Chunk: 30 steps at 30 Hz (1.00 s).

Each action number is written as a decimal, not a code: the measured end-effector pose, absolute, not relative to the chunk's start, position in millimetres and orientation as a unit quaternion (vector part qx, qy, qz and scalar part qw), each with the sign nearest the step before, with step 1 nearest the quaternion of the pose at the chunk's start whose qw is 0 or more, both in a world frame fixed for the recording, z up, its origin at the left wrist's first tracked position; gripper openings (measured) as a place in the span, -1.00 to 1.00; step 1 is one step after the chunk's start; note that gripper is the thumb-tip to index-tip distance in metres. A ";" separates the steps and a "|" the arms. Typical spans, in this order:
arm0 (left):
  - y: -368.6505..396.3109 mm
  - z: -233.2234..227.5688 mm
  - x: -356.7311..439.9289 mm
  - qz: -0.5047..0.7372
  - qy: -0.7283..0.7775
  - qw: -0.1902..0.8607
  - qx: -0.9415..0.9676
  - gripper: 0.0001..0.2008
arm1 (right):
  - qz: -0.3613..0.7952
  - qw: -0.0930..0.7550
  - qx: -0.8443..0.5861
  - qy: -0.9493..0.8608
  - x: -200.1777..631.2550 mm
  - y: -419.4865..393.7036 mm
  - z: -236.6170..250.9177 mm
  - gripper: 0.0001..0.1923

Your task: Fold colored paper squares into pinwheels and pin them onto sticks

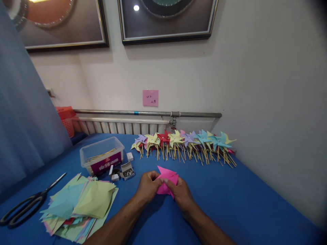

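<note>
A bright pink paper pinwheel (167, 174), with its points partly folded in, is held above the blue table. My left hand (149, 185) pinches its left side, thumb near the centre. On the right side, my right hand (181, 192) grips it, thumb pressed on the paper close to the middle. What lies under the thumbs is hidden. To the left of my hands stands a small open box of metal pins (128, 173), beside another small box (115, 173) with dark contents. A stack of cut coloured paper (94, 199) lies by my left forearm.
Several finished pinwheels (176, 137) on sticks lie in a row along the back. A clear plastic tub (102, 149) holds thin sticks. Black-handled scissors (33, 202) lie at the left. A small white box (129, 157) sits beside the tub. Pipes (112, 113) run along the wall.
</note>
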<state>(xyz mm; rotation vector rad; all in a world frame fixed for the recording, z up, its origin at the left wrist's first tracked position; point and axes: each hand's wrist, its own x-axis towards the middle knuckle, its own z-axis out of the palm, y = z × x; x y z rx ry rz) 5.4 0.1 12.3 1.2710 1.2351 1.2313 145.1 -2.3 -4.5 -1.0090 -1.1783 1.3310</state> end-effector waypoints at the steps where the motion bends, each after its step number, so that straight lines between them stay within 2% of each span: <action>1: 0.3 12.4 5.6 0.505 0.505 0.474 0.516 -0.76 | 0.549 0.526 -0.419 -0.497 145.6 -1.9 -4.4 -0.54; 7: 2.1 12.5 6.2 0.510 0.516 0.491 0.483 -0.75 | 0.532 0.535 -0.416 -0.508 148.8 0.7 -4.5 -0.49; 23: 3.4 2.0 9.7 0.520 0.501 0.511 0.467 -0.73 | 0.525 0.548 -0.429 -0.490 149.7 2.5 -6.5 -0.52; 30: 0.4 12.1 8.2 0.528 0.498 0.553 0.409 -0.75 | 0.596 0.563 -0.349 -0.454 141.3 -7.5 8.6 -0.63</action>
